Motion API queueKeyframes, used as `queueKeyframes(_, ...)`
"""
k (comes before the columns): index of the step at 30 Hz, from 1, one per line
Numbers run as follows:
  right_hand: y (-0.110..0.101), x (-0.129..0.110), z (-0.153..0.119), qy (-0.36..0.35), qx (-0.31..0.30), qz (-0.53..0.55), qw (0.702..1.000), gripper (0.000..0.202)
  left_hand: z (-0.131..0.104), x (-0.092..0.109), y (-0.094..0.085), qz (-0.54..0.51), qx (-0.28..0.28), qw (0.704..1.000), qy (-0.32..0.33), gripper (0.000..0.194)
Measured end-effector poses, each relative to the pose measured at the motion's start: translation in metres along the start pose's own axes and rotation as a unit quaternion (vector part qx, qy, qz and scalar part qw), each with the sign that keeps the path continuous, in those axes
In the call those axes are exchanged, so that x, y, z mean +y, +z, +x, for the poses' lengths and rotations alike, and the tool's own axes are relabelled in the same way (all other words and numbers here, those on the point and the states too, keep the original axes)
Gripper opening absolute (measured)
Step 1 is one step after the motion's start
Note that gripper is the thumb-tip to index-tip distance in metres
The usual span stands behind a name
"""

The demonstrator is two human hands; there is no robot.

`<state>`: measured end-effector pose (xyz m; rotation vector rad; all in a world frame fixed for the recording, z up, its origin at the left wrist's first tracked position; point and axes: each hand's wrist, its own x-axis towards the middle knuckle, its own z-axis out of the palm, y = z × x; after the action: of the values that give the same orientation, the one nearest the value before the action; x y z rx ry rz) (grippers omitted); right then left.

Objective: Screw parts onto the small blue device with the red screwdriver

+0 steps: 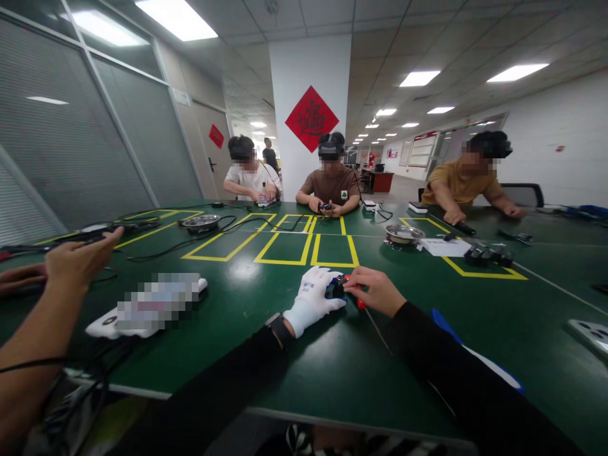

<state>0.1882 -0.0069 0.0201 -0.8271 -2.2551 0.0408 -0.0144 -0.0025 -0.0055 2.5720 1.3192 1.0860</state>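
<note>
My left hand (pixel 316 294), in a white work glove with blue fingertips, grips a small black part (pixel 339 287) just above the green table. My right hand (pixel 377 290) is bare and closed in a pinch against the right side of that part. What its fingertips hold is too small to make out. A screwdriver (pixel 377 330) with a red handle and thin metal shaft lies below my right hand, its handle partly hidden by the fingers. To the right of my right sleeve is a blue-and-white glove (pixel 475 351), partly covered by the arm.
A white device (pixel 147 307) with cables lies at left, beside another person's hand (pixel 78 259). Metal bowls (pixel 403 234) stand farther back. Black parts (pixel 489 254) and white paper (pixel 439 247) lie at right. Several people sit across the table, which bears yellow tape outlines (pixel 335 264).
</note>
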Motion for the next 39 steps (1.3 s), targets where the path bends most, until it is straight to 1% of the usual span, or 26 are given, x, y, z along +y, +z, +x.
queueKeyframes(3, 0.001, -0.002, 0.001, -0.010, -0.029, -0.040, 0.999, 0.010, 0.000, 0.002, -0.003, -0.024, -0.008, 0.999, -0.021, 0.052)
queueKeyframes(7, 0.003, -0.003, 0.000, -0.035, -0.041, -0.114, 0.992, 0.014, 0.002, 0.003, 0.000, -0.036, -0.012, 0.998, -0.050, 0.051)
queueKeyframes(11, 0.008, 0.000, -0.001, -0.057, -0.052, -0.139, 0.987, 0.018, 0.001, -0.002, 0.003, -0.036, -0.013, 0.997, -0.062, 0.047)
queueKeyframes(16, 0.014, 0.001, -0.002, -0.079, -0.038, -0.172, 0.981, 0.020, 0.001, -0.006, 0.005, -0.048, -0.005, 0.997, -0.052, 0.045)
queueKeyframes(20, 0.015, 0.003, -0.002, -0.092, -0.020, -0.180, 0.979, 0.020, 0.003, -0.004, 0.003, -0.049, -0.005, 0.997, -0.059, 0.047)
queueKeyframes(22, 0.015, 0.003, -0.002, -0.089, -0.023, -0.178, 0.980, 0.020, 0.004, -0.002, 0.000, -0.048, -0.011, 0.997, -0.062, 0.047)
queueKeyframes(26, 0.012, 0.001, -0.001, -0.071, -0.052, -0.178, 0.980, 0.020, 0.006, -0.001, -0.003, -0.057, -0.024, 0.997, -0.043, 0.044)
queueKeyframes(28, 0.011, 0.000, 0.001, -0.062, -0.065, -0.171, 0.981, 0.019, 0.006, -0.002, -0.003, -0.061, -0.025, 0.997, -0.046, 0.043)
queueKeyframes(31, 0.012, -0.001, 0.003, -0.036, -0.060, -0.143, 0.987, 0.017, 0.006, -0.003, -0.002, -0.060, -0.019, 0.996, -0.067, 0.047)
queueKeyframes(34, 0.013, -0.003, 0.004, -0.008, -0.054, -0.100, 0.993, 0.014, 0.005, -0.003, -0.002, -0.063, -0.025, 0.996, -0.056, 0.048)
queueKeyframes(36, 0.012, -0.006, 0.004, 0.005, -0.061, -0.083, 0.995, 0.012, 0.004, -0.004, -0.002, -0.065, -0.032, 0.996, -0.048, 0.048)
queueKeyframes(39, 0.012, -0.011, 0.005, 0.024, -0.071, -0.071, 0.995, 0.011, 0.002, -0.007, 0.000, -0.060, -0.038, 0.995, -0.065, 0.052)
